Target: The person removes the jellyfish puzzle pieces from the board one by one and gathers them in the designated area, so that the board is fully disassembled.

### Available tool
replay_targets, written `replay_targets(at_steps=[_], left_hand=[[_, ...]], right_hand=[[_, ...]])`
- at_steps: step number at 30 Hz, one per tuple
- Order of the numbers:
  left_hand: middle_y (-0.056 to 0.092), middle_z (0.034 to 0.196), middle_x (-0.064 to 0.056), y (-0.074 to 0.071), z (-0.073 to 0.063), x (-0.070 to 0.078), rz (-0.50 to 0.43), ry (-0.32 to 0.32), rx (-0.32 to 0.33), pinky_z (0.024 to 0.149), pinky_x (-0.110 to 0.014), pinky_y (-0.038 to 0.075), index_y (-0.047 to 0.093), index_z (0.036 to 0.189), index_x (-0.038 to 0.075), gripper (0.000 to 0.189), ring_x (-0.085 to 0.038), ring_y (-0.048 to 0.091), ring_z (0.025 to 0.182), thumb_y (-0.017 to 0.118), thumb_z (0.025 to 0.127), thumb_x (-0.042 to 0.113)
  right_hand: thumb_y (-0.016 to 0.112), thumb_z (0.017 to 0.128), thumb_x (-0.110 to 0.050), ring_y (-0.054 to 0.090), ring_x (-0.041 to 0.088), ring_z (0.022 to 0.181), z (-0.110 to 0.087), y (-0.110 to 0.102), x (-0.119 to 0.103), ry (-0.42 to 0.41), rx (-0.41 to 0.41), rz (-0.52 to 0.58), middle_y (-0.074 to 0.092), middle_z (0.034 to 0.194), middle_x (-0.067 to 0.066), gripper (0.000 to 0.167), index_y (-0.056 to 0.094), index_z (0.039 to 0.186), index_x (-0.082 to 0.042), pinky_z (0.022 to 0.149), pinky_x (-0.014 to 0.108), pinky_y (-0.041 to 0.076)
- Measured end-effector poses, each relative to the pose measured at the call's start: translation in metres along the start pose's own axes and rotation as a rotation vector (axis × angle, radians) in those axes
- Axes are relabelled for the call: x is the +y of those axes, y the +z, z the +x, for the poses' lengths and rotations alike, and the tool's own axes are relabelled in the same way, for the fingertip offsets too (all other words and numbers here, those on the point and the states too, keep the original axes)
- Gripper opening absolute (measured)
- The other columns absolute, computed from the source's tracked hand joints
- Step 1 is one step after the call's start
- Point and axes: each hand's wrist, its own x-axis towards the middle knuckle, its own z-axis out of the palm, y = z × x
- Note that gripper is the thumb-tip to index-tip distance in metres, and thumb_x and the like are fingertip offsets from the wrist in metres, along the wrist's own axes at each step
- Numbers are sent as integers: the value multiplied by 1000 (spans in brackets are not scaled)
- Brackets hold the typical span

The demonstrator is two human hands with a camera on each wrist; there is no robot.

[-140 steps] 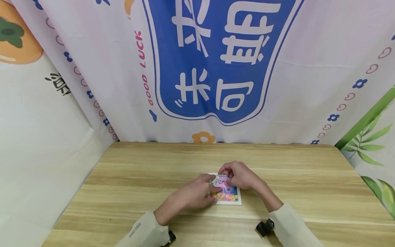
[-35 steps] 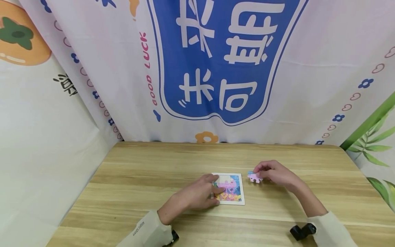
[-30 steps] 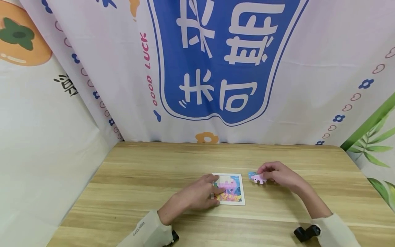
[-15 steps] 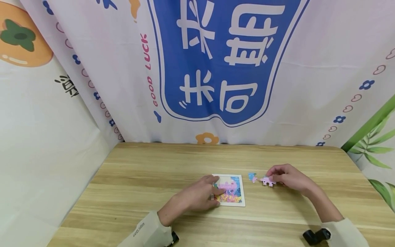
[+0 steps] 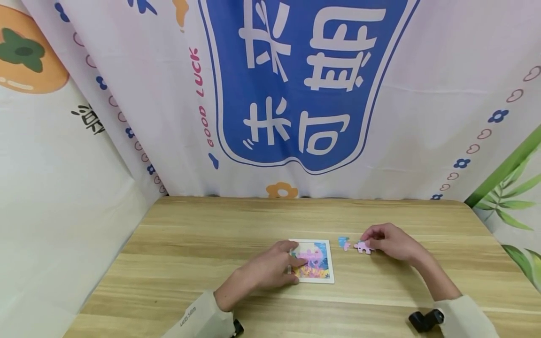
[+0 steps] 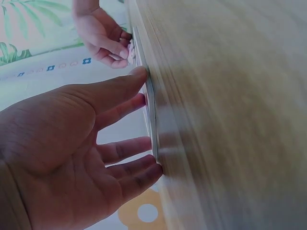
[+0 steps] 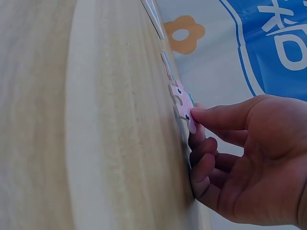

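A small jigsaw puzzle with a white-rimmed board [image 5: 331, 267] lies on the table, showing a pink and blue sea picture with a pale bare patch at its upper left. My left hand [image 5: 270, 265] rests on the board's left side, its fingers extended over the picture and along the edge. To the right, my right hand [image 5: 393, 241] pinches a pink puzzle piece [image 5: 362, 247] between thumb and fingers; the right wrist view shows dark eye spots on this pink piece [image 7: 182, 103]. A blue and pink puzzle piece [image 5: 343, 242] lies between the board and my right hand.
The wooden table [image 5: 203, 234] ends at a hanging white cloth with a blue printed panel [image 5: 296, 94]. Another pale cloth [image 5: 63, 188] hangs at the left. Black wrist devices sit at both sleeves, one at the right sleeve [image 5: 426, 320].
My right hand has moved right from the board's top with pieces. The pink piece has come apart from the blue and pink one, which stays on the table. My left hand stays on the board.
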Motion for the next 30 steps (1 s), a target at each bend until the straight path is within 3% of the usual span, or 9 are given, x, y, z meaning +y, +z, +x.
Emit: replay_targets(at_steps=[18,30], left_hand=[[47,168,-10,2,0,-1,3,18,16,126,-45,45,70,143,32,49,-30,43,157,83,96,36],[46,169,-10,2,0,-1,0,18,19,127,-45,43,70,143,30,49,-30,42,158,82,96,36]], right_hand=[[67,102,-4,57,19,88,13,5,-5,-17,91,-220,72,99,6,11,78,105,-7,77,32,48],[72,99,-5,55,17,83,11,7,-7,-44,95,-247,69,92,3,6,76,103,-5,70,25,45]])
